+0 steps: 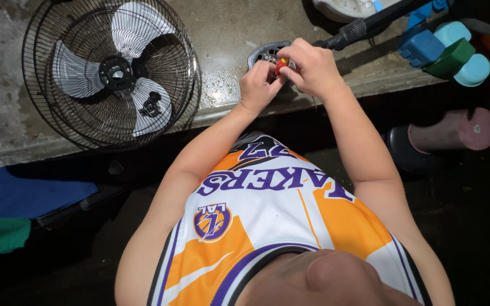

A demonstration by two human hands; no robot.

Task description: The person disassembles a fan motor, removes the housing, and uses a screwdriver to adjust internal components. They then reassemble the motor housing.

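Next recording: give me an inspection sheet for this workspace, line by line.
Surface: grey concrete ledge, stained and damp-looking.
Job's things: small red and yellow object held between both hands; round grey part behind them.
Clutter: caged fan lying flat; blue and green containers.
Grippers: left hand and right hand both pinch the object.
Cables: black hose-like handle near the right hand.
Surroundings: dark floor, pink cylinder, blue cloth.

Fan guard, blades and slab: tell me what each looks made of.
Fan guard: thin dark wire, probably painted or coated metal, judging by the fine radial spokes. Blades: pale, smooth and slightly translucent, likely plastic. Slab: grey, rough and stained with a chipped edge, apparently concrete. Both hands, left and right, pinch a small red and yellow tool handle, seemingly plastic.
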